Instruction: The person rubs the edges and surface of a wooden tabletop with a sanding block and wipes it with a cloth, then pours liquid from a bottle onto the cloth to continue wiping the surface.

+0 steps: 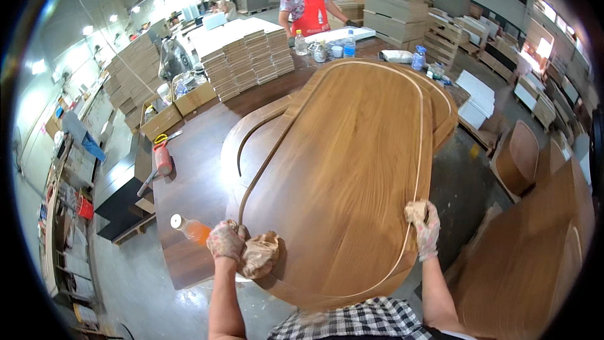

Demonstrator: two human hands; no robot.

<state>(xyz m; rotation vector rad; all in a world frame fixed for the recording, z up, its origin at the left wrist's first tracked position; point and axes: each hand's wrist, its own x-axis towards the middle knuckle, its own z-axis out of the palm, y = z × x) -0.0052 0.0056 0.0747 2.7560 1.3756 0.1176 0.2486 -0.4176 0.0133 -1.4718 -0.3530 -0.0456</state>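
An oval brown wood-grain tabletop (352, 151) with a pale curved line inlaid near its edge lies before me, on top of other rounded panels. My left hand (225, 242), in a patterned work glove, is closed on a crumpled brown rag (260, 255) at the panel's near left edge. Beside that hand is a clear bottle of orange liquid (191, 229) with a white cap. At the right edge my right hand (428, 232), gloved too, presses a small folded tan cloth (415, 211) against the pale line. The fingertips of both hands are partly hidden.
A red-handled tool (163, 160) and yellow-handled scissors (162, 139) lie on the dark table at left. Cartons (161, 119) and stacked boards (242, 56) stand behind. A co-worker in a red apron (309, 12) is across the table near bottles (349, 44). Curved panels (516, 157) stand at right.
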